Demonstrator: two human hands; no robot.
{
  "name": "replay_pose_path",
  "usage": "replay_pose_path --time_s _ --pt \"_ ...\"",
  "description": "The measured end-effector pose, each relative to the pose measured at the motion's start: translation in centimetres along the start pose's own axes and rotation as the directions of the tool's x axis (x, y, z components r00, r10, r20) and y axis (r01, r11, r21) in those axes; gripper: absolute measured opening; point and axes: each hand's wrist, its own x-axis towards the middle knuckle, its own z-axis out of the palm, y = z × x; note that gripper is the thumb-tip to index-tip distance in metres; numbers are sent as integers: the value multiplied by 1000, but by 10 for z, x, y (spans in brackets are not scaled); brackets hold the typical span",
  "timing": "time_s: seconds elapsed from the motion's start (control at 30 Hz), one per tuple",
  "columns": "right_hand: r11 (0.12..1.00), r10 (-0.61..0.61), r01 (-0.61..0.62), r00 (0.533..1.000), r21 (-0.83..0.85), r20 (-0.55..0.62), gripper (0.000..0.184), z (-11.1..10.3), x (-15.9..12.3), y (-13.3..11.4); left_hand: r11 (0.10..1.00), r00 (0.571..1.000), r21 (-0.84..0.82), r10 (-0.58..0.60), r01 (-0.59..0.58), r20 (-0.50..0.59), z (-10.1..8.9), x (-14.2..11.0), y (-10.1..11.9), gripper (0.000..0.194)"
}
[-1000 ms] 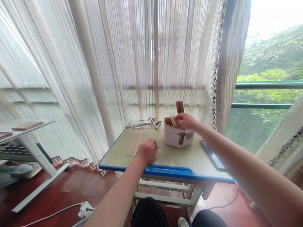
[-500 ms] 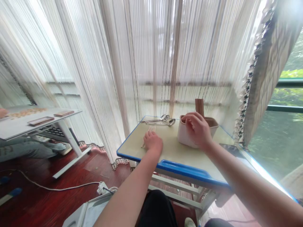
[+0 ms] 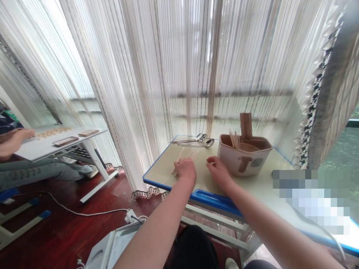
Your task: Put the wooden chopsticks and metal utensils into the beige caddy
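Note:
Several pale wooden chopsticks [image 3: 186, 156] lie flat on a small blue-edged table [image 3: 209, 197]. My left hand [image 3: 185, 169] rests on their near ends with its fingers curled over them. Just to the right, my right hand [image 3: 218, 171] lies low on the table top in front of a beige cutlery holder [image 3: 243, 159], fingers bent and apart, holding nothing. The holder has more chopsticks [image 3: 233, 139] and darker wooden sticks [image 3: 246, 125] standing in it.
Two or three metal spoons [image 3: 198, 140] lie at the table's far edge by the striped curtain [image 3: 174, 71]. To the left stands a white desk [image 3: 53, 142] where another person's hand [image 3: 12, 142] rests. A power strip [image 3: 131, 216] and cable lie on the red floor.
My right hand came off the holder's rim and dropped to the table beside my left hand. The view swung left; the holder now sits further right.

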Motion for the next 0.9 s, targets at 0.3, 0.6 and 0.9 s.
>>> replay_pose_path --time_s 0.3,0.6,0.9 --pt "913 331 -350 936 210 122 21 -8 -2 -10 997 998 39 62 -60 -29 0 -3 0 31" --pt "929 292 -314 947 194 133 16 -7 -3 -7 996 997 61 65 -62 -50 1 -4 0 26" --pt "926 310 -332 941 182 137 16 -7 -1 -6 976 979 74 205 -205 -3 3 -4 1 25"
